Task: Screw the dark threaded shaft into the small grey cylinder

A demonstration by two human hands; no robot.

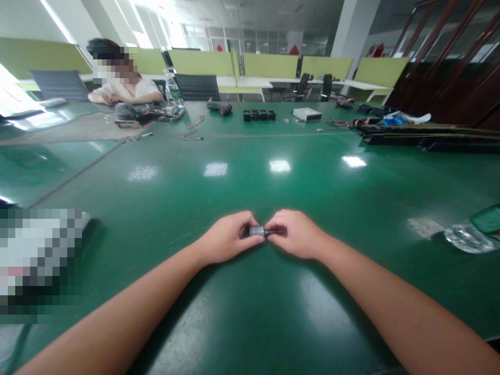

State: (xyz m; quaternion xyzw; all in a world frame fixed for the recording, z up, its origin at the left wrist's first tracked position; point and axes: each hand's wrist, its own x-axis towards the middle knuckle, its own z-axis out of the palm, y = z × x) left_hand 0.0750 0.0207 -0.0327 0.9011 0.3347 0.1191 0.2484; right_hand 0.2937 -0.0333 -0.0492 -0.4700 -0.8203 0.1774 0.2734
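Both hands meet over the green tabletop [250, 187], near the middle of the view. Between the thumb and fingers of my left hand [224, 235] is a small grey metallic cylinder [257, 230]. My right hand [297, 234] pinches a thin dark piece [274, 230] that lies in line with the cylinder's right end. Whether the two parts are joined I cannot tell, and the fingers cover their outer ends. Both pieces are too small to name more exactly.
A blurred-out pale object [35, 250] lies at left, and a clear plastic bottle [469, 237] at right. Along the far side are a black block [259, 115], a silver box [307, 114], a power drill [219, 107] and dark strips [429, 138]. A person [125, 86] sits far left.
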